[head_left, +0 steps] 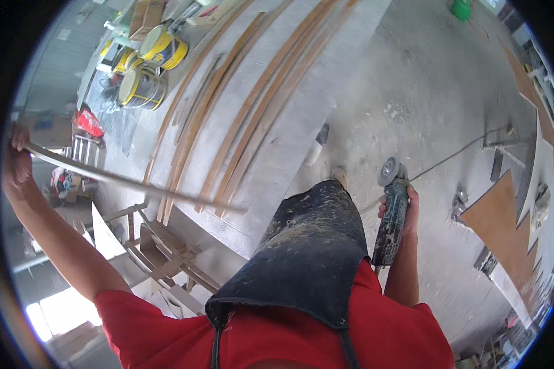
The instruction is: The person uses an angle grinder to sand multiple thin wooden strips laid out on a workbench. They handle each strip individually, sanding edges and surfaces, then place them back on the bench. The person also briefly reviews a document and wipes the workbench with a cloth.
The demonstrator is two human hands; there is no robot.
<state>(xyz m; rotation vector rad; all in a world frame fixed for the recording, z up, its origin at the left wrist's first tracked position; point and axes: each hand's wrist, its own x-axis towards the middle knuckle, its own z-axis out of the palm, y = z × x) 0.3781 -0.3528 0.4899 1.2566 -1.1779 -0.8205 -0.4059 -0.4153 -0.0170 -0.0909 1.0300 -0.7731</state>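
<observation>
Yellow buckets [143, 88] stand at my ten o'clock; long brown strips [246, 117] lie across a pale surface [271, 178] at eleven. Dusty grey floor [425, 98] spreads at one, a brown board [501, 215] past three. At nine I see the left hand [20, 157], fingers closed round a long pale strip's end [43, 152]; between three and four, the right hand [410, 212] wraps an angle grinder [393, 221].
</observation>
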